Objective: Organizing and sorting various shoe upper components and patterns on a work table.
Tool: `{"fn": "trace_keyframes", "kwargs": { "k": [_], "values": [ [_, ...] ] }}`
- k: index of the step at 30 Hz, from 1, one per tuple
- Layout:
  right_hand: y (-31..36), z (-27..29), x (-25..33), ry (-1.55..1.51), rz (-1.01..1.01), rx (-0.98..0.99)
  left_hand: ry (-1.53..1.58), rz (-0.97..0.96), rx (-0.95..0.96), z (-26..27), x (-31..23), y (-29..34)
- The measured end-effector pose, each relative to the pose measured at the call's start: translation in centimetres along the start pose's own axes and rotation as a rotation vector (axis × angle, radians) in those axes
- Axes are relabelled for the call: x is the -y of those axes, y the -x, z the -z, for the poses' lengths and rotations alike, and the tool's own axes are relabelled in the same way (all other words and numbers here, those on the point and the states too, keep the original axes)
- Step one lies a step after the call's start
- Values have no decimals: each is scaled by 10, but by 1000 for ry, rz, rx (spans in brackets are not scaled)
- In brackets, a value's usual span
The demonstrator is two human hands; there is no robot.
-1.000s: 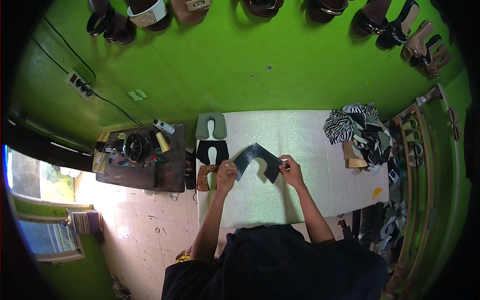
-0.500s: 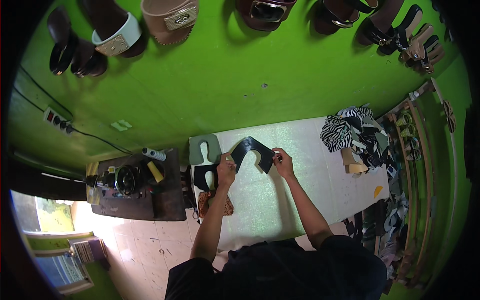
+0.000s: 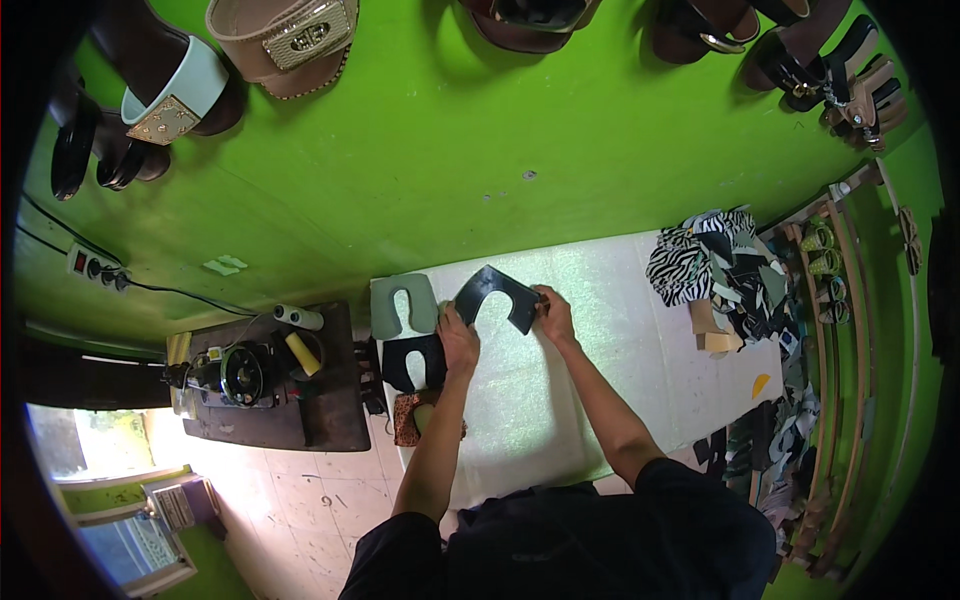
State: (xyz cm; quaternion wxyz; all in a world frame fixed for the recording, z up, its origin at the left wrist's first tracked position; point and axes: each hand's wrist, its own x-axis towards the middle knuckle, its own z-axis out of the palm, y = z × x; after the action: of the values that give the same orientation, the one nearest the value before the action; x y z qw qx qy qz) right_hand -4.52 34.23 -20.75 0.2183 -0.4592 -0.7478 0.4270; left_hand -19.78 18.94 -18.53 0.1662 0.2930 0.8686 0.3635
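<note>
A glossy black U-shaped cut piece, which looks like leather or similar sheet material, is spread over the pale table, its opening towards me. My left hand has its fingers at the left end of the piece. The right end is pinched by my right hand. Close by on the left are a grey-green U-shaped piece, a dull black U-shaped piece and a leopard-print piece, partly hidden by my left forearm. Whether the glossy piece touches the table throughout, I cannot tell.
A heap of zebra-print and dark scraps covers the table's right end, beside a yellow scrap. To the left, a dark stand holds a sewing machine and thread cones. Sandals hang on the green wall.
The view has shifted slightly. The glossy black piece has moved a little left, closer to the grey-green one, with both hands still at its ends.
</note>
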Motion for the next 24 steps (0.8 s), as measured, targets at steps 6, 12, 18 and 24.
{"fn": "trace_keyframes", "kwargs": {
  "k": [6, 12, 18, 24],
  "values": [
    [36, 4, 28, 182, 111, 41, -237, -258, 24, 0, 10, 39],
    [61, -21, 6, 509, 404, 48, -466, -113, 350, -1, 11, 56],
    [55, -29, 10, 547, 355, 61, -464, -123, 363, -8, 13, 48],
    [35, -32, 10, 592, 265, 172, -477, -99, 392, -10, 12, 40]
  ]
}}
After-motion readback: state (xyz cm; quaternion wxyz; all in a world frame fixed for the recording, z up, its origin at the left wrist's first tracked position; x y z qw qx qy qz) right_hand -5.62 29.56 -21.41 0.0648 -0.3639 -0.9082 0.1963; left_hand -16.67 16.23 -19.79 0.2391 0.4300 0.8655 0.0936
